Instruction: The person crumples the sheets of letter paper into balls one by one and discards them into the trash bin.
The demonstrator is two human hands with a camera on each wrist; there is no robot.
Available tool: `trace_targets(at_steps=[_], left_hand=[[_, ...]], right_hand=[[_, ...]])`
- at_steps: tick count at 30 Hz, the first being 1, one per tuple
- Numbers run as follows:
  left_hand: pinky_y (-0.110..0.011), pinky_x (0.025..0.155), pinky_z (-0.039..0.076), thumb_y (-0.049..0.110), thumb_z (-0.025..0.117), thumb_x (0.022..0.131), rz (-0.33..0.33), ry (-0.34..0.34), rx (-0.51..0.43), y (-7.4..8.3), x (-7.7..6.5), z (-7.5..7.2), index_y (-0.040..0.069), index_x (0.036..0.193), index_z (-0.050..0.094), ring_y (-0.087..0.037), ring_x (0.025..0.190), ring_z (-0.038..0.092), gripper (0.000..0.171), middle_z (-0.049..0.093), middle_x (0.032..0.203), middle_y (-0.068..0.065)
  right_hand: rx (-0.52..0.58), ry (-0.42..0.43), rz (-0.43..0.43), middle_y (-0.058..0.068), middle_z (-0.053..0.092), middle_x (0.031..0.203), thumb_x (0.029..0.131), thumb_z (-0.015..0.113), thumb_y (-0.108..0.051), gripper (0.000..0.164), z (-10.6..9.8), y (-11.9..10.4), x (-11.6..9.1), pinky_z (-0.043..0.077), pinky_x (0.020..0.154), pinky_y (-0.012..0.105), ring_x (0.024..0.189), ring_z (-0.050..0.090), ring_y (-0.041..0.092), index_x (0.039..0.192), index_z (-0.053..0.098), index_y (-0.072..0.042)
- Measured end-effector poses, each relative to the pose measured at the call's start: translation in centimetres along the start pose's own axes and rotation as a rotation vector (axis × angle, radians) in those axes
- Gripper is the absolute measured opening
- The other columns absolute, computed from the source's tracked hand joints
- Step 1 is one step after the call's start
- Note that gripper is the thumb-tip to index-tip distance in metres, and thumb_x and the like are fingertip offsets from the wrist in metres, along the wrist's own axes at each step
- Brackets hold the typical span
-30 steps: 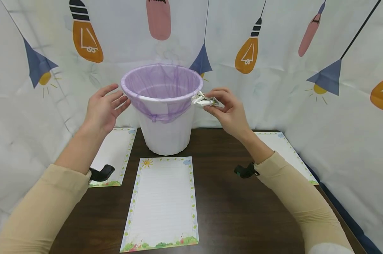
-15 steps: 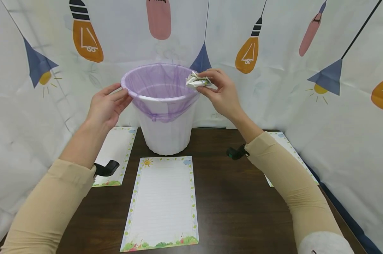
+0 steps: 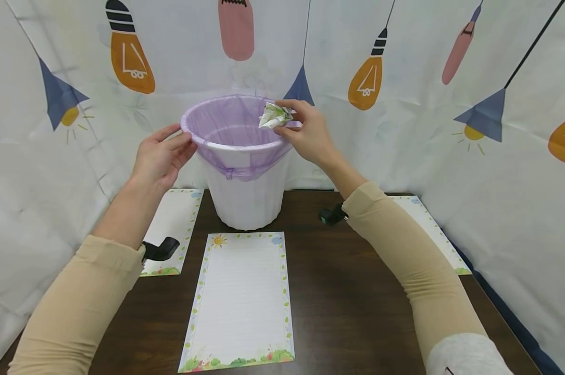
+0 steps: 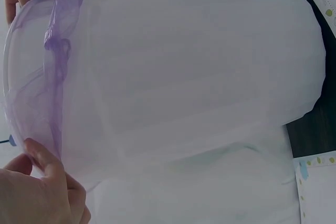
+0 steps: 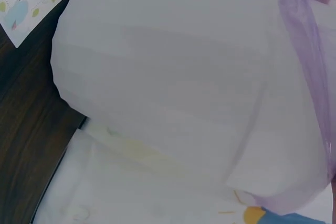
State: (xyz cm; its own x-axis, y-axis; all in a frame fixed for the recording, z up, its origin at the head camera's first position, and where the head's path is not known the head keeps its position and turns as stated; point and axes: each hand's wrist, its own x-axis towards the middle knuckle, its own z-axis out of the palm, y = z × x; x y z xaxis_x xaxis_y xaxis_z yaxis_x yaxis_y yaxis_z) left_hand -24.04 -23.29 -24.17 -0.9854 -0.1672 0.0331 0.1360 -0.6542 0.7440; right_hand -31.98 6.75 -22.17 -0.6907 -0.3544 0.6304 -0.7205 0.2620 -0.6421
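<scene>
My right hand [image 3: 308,130] pinches a crumpled ball of printed paper [image 3: 275,115] between thumb and fingers. It holds the ball over the right side of a white trash bin [image 3: 247,200], just above the opening. A purple plastic bag [image 3: 245,173] lines the bin and folds down over its rim. At the bin's left side, my left hand [image 3: 158,156] rests its fairly straight fingers against the outside of the rim. The left wrist view shows the left fingers [image 4: 50,163] touching the bag's folded edge. In the right wrist view the bin hides the paper ball.
A lined sheet [image 3: 240,302] with a leafy border lies before the bin on the dark table [image 3: 338,307]. Similar sheets lie behind the left arm [image 3: 170,219] and right arm [image 3: 425,219]. A printed white cloth [image 3: 427,52] hangs close behind.
My right hand has carried the paper ball up and left, from beside the rim to over the opening. My left hand has moved slightly right and now touches the rim.
</scene>
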Motion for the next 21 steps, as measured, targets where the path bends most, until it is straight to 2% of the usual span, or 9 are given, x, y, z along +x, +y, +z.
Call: trace_targets(at_steps=[6,11,15,21], left_hand=[[-0.028,0.077,0.06,-0.017,0.068,0.089,0.003,-0.006,-0.004,-0.2,0.1,-0.1,-0.003,0.137,0.048,-0.02,0.079,0.071,0.054,0.064,0.11,-0.015],[-0.028,0.076,0.06,-0.018,0.068,0.089,0.007,-0.001,-0.01,-0.3,0.1,-0.2,-0.003,0.135,0.049,-0.021,0.078,0.071,0.052,0.064,0.108,-0.015],[-0.027,0.077,0.059,-0.017,0.068,0.089,0.014,-0.005,-0.01,-0.3,0.1,-0.3,-0.003,0.134,0.049,-0.021,0.078,0.071,0.051,0.063,0.108,-0.015],[-0.027,0.081,0.059,-0.014,0.07,0.089,0.022,-0.012,0.022,-0.3,0.0,-0.5,-0.003,0.134,0.049,-0.02,0.082,0.071,0.051,0.063,0.111,-0.013]], right_hand=[[-0.081,0.0,0.072,0.014,0.053,0.143,0.091,0.076,0.003,0.058,0.6,-0.6,0.4,0.054,0.091,0.024,0.123,0.063,0.022,0.145,0.055,-0.003],[-0.046,0.004,0.083,0.015,0.051,0.145,0.094,0.071,0.004,0.053,0.8,-0.7,0.3,0.053,0.092,0.023,0.129,0.058,0.018,0.144,0.054,-0.001],[-0.056,0.037,0.002,0.014,0.056,0.135,0.094,0.071,0.002,0.039,0.8,-0.4,-0.2,0.055,0.091,0.026,0.124,0.057,0.015,0.132,0.061,0.002],[-0.16,0.113,-0.195,0.014,0.061,0.126,0.093,0.072,0.0,0.027,0.3,0.5,-1.6,0.056,0.091,0.036,0.119,0.056,0.02,0.119,0.067,0.004]])
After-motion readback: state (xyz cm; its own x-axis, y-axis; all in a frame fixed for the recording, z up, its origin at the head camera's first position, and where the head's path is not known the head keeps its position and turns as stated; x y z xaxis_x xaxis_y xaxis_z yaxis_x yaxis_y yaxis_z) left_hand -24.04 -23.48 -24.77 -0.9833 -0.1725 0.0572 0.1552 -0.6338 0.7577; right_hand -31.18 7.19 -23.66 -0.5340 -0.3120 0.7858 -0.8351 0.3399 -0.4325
